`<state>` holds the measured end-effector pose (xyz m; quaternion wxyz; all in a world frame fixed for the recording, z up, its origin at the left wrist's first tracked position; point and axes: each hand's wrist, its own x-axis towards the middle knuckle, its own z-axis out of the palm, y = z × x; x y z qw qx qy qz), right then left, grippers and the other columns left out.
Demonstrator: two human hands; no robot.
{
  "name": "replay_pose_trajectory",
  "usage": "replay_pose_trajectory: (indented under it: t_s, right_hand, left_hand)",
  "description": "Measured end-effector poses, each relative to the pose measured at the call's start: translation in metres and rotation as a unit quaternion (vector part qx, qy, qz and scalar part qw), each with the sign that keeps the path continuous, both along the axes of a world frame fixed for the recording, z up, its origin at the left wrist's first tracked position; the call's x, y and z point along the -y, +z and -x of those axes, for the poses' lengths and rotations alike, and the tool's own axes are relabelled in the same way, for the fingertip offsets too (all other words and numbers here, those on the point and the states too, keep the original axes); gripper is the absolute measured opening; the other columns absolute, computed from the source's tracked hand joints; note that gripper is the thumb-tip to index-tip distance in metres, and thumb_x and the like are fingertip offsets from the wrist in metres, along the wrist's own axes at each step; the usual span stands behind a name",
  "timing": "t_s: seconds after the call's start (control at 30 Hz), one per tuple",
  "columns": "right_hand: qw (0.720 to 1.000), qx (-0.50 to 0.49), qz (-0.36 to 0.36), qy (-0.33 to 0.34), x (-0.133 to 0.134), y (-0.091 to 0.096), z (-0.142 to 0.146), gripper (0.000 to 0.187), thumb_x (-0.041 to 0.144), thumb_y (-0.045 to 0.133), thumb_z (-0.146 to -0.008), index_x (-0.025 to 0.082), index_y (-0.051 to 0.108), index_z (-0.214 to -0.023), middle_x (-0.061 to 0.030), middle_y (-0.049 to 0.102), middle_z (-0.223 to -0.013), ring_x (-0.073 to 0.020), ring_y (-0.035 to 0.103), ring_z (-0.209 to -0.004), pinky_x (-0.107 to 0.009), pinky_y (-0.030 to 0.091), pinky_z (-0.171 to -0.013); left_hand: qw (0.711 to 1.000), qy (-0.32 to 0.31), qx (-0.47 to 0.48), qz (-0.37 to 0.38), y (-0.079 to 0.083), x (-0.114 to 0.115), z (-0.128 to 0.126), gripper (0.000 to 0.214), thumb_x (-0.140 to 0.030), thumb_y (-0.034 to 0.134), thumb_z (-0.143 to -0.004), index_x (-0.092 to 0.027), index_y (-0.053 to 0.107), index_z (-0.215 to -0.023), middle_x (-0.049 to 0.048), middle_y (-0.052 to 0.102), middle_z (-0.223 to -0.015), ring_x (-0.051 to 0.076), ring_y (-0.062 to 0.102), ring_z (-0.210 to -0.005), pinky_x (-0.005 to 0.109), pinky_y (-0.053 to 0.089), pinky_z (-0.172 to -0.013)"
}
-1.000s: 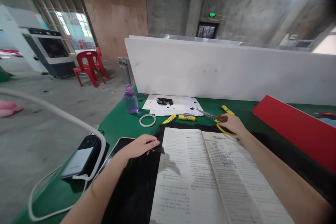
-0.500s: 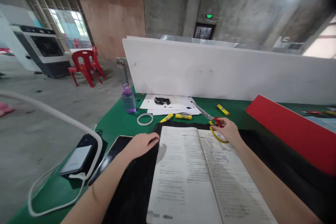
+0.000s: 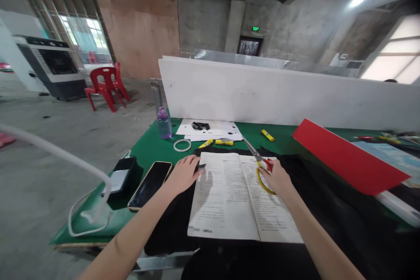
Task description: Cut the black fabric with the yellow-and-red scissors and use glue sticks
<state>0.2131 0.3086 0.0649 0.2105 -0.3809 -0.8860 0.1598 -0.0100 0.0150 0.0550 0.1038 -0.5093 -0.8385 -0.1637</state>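
Observation:
An open book [image 3: 226,201] with printed pages lies on a black cloth [image 3: 173,232] in front of me. My left hand [image 3: 183,175] is at the book's upper left edge, fingers bent and closed. A small black flap, which looks like cloth, sticks out between its thumb and fingers over the page. My right hand [image 3: 277,177] grips scissors [image 3: 257,153] by their red and yellow handles above the right page. Their blades point away from me, up and to the left. Black strips [image 3: 200,126] lie on white paper [image 3: 215,133] farther back.
Yellow glue sticks [image 3: 224,142], a white tape ring [image 3: 182,145] and a purple bottle [image 3: 164,124] stand or lie beyond the book. Left are a phone [image 3: 151,183] and a power bank [image 3: 120,177] with a white cable. A red board [image 3: 348,157] leans at right; a white panel [image 3: 262,92] closes the back.
The view has shifted back, showing the book's lower edge. A black flap now shows at my left fingers. My right hand with the scissors has come slightly nearer.

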Motion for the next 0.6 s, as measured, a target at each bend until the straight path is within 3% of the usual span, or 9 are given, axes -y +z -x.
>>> replay_pose_trajectory:
  t_s: [0.1, 0.23, 0.43, 0.6]
  right_hand:
    - [0.999, -0.011, -0.029, -0.032, -0.018, -0.014, -0.008, 0.036, 0.042, 0.053, -0.084, 0.017, 0.042, -0.108, -0.0104, 0.063, -0.100, -0.0226, 0.064, -0.084, -0.028, 0.041, -0.066]
    - [0.997, 0.011, -0.046, -0.061, -0.045, -0.019, 0.006, 0.037, 0.043, 0.048, -0.088, 0.016, 0.039, -0.112, -0.0134, 0.062, -0.106, -0.0233, 0.065, -0.080, -0.029, 0.040, -0.064]
    - [0.996, 0.029, -0.076, 0.022, -0.064, -0.025, 0.052, 0.036, 0.040, 0.054, -0.085, 0.016, 0.039, -0.108, -0.0110, 0.064, -0.098, -0.0230, 0.063, -0.087, -0.027, 0.039, -0.068]
    - [0.996, 0.051, -0.052, 0.050, -0.069, -0.043, 0.070, 0.032, 0.042, 0.052, -0.087, 0.018, 0.038, -0.103, -0.0085, 0.065, -0.091, -0.0215, 0.064, -0.084, -0.026, 0.037, -0.063]
  left_hand:
    - [1.000, 0.011, 0.015, 0.008, -0.018, -0.009, -0.011, 0.050, -0.045, 0.037, -0.093, -0.017, 0.037, -0.135, 0.0155, 0.042, -0.139, 0.032, 0.035, -0.131, 0.046, 0.037, -0.101]
    - [0.999, 0.022, 0.000, 0.023, -0.036, -0.036, -0.011, 0.049, -0.043, 0.041, -0.092, -0.015, 0.040, -0.132, 0.0159, 0.040, -0.142, 0.033, 0.027, -0.136, 0.048, 0.033, -0.104]
    - [0.999, 0.028, -0.023, 0.010, -0.044, -0.088, -0.001, 0.046, -0.041, 0.038, -0.093, -0.017, 0.042, -0.132, 0.0118, 0.037, -0.146, 0.026, 0.030, -0.136, 0.043, 0.031, -0.107]
    - [0.998, 0.050, -0.011, 0.024, -0.054, -0.110, 0.009, 0.051, -0.052, 0.034, -0.092, -0.022, 0.045, -0.132, 0.0090, 0.039, -0.146, 0.029, 0.027, -0.137, 0.055, 0.023, -0.109]
